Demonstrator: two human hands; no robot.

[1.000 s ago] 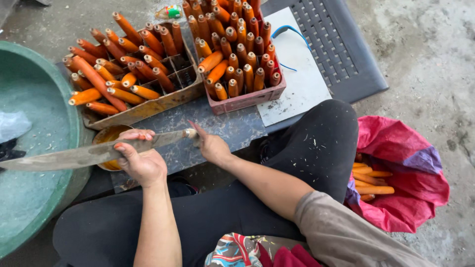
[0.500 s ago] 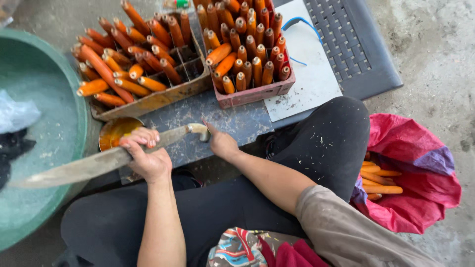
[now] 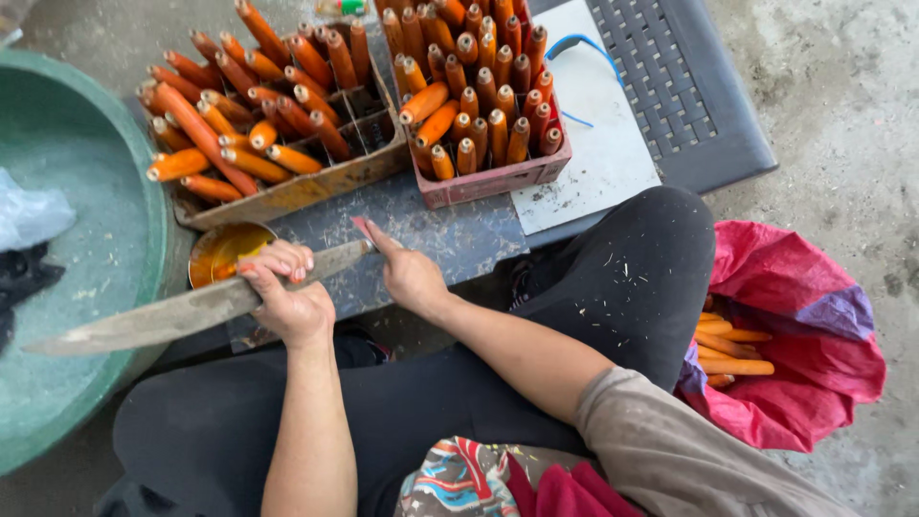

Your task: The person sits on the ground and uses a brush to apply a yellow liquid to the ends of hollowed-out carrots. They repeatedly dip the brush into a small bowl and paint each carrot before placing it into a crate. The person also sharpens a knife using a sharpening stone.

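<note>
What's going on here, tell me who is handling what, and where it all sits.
A person sits low over a dark board. The left hand grips a long knife around its blade, while the right hand pinches a small reddish piece at the knife's end. Two crates of orange sticks stand beyond the board, a small bowl lies beside the left hand, a green basin at the left, and a red bag with more sticks at the right.

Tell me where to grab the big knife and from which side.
Grip the long knife at the end nearest the red crate, where the left hand wraps it from above. The blade tapers leftward over the green basin, so keep off that side.
</note>
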